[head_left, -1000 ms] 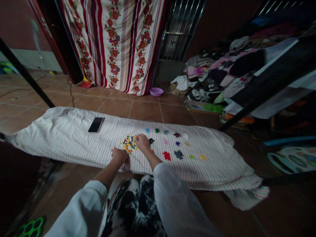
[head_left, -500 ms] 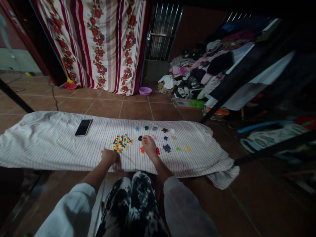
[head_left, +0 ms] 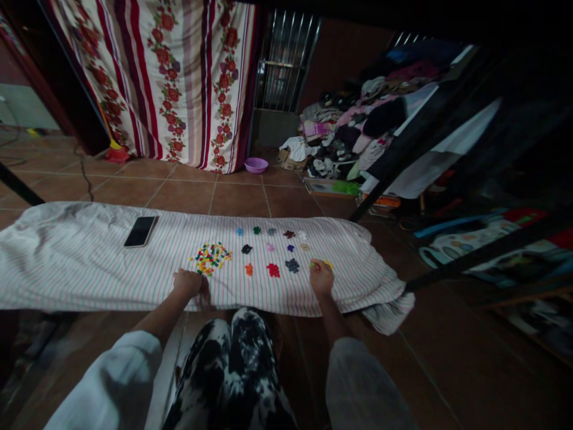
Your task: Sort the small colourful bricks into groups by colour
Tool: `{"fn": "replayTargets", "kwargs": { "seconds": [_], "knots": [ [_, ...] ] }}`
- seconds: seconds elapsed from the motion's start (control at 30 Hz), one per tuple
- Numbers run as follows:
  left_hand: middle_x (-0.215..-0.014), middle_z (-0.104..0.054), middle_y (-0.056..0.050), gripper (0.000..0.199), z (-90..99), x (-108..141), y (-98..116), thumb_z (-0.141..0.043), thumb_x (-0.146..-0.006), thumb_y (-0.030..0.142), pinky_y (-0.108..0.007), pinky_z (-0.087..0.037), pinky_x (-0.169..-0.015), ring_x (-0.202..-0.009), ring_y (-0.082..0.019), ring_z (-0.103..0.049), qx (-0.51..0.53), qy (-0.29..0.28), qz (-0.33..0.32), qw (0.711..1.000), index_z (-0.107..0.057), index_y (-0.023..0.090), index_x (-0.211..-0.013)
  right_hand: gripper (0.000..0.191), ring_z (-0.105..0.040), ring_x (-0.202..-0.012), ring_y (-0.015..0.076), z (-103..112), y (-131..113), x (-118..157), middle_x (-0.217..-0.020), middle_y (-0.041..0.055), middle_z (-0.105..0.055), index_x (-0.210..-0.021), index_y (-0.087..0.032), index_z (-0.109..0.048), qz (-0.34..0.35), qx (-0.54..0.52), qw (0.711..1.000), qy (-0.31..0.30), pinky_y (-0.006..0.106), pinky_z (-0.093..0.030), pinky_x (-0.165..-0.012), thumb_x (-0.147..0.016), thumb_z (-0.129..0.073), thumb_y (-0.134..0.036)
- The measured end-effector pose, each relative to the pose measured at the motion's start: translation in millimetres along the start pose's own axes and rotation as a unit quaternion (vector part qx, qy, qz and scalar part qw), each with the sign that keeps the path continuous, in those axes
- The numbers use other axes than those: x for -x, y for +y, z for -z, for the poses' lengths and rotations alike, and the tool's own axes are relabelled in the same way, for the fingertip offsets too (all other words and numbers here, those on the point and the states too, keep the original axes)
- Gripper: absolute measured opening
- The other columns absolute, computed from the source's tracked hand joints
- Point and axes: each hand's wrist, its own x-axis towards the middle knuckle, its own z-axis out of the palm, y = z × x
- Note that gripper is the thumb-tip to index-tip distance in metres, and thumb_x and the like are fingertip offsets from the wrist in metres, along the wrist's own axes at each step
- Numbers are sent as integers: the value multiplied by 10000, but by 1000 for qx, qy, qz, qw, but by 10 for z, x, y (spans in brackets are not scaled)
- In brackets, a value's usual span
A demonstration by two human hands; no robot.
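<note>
A loose mixed heap of small yellow, red and green pieces (head_left: 212, 257) lies on the striped cloth (head_left: 111, 275). At its near left edge rests my left hand (head_left: 188, 282), fingers curled; what they hold, if anything, is hidden. My right hand (head_left: 321, 276) is pinched over the light green and yellow pieces (head_left: 329, 264) at the right, its hold too small to make out. Between the hands are small piles sorted by colour, among them orange (head_left: 249, 269), red (head_left: 273, 270), dark grey (head_left: 292, 266), black (head_left: 246, 249) and brown (head_left: 289, 235).
A phone (head_left: 141, 232) lies on the cloth at the left. Dark slanted bars (head_left: 380, 185) stand beyond the cloth at both sides. On the tiled floor are a purple basin (head_left: 256, 165) and a large heap of clothes (head_left: 353, 128).
My right hand has moved right, from beside the black pile to the light green and yellow pieces. My left hand stays by the mixed heap. The whole view has shifted slightly.
</note>
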Motion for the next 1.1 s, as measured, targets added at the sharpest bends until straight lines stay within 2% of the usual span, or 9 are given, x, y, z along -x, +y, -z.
{"fn": "replayTargets", "kwargs": {
  "seconds": [0.2,0.5,0.63,0.83,0.97,1.1],
  "knots": [
    [-1167,-665,-165,393,3,6,2,-445,-833,356,-410,-434,-851,-1112,-330,-572,-3,-4,3,1000,-695,176,-1078,298,-594,-824,230,23,209,7,-797,106,-665,-771,-167,-635,-25,25,999,-7,366,-470,-800,-710,-348,-214],
    [-1151,-668,-182,351,-9,-20,9,-493,-824,339,-455,-432,-885,-1125,-349,-571,-1,-11,2,1000,-701,181,-1059,304,-597,-822,208,19,210,19,-837,100,-671,-836,-156,-648,-35,47,997,-52,314,-451,-798,-707,-375,-190],
    [-1146,-671,-184,349,-5,-18,14,-510,-807,327,-469,-434,-887,-1143,-354,-561,2,-7,3,1000,-697,183,-1064,292,-596,-822,204,12,198,37,-836,95,-667,-844,-163,-634,-23,49,997,-48,304,-452,-798,-707,-377,-184],
    [-1165,-661,-188,357,16,-14,15,-472,-826,294,-399,-442,-864,-1111,-313,-582,11,-9,15,1000,-700,144,-1056,245,-573,-819,217,7,187,49,-822,102,-647,-817,-173,-597,3,47,999,-22,331,-454,-804,-705,-380,-191],
    [-1145,-671,-185,354,24,-22,20,-488,-817,293,-411,-443,-863,-1097,-312,-588,19,-12,23,999,-697,148,-1063,202,-552,-843,228,-33,68,48,-825,97,-628,-812,-197,-583,35,29,999,13,353,-445,-813,-725,-401,-210],
    [-1133,-671,-199,332,26,-26,22,-503,-822,287,-416,-440,-861,-1109,-325,-577,25,-12,29,999,-706,140,-1039,221,-546,-786,210,-154,-268,35,-796,78,-615,-827,-180,-613,63,-21,998,3,338,-445,-766,-760,-415,-254]
  ]
}}
